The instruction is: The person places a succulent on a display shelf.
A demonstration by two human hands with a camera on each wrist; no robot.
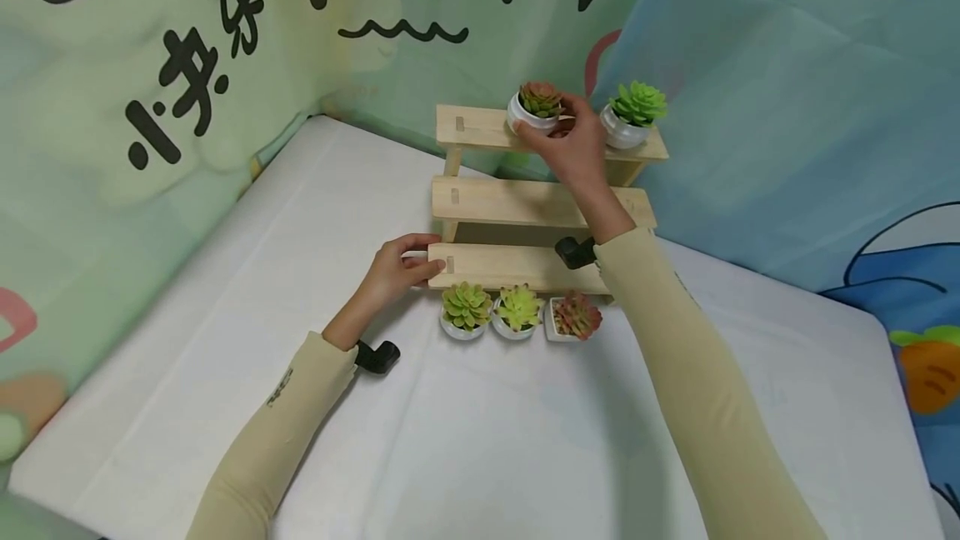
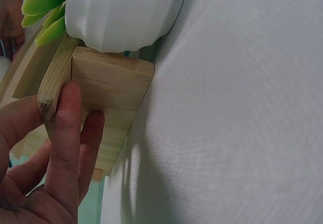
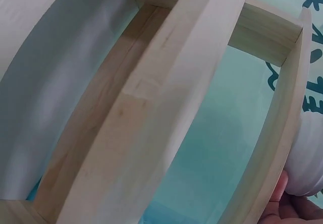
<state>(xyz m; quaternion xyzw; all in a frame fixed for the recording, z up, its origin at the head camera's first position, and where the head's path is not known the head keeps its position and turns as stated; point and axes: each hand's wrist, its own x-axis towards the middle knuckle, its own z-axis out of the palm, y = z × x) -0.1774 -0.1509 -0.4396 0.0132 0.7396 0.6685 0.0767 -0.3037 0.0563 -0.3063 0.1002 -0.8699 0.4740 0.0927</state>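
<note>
A three-tier wooden plant stand stands on the white table. At its top board, my right hand grips a round white pot with a reddish-green succulent. In the right wrist view, that white pot is partly cut off, with fingertips by its base. To its right on the same board sits a potted bright green succulent. My left hand pinches the left end of the lowest board; the left wrist view shows this board end between thumb and fingers.
In front of the stand are two potted green succulents and a red succulent in a square white pot. Printed cloth backdrops rise behind and beside the table.
</note>
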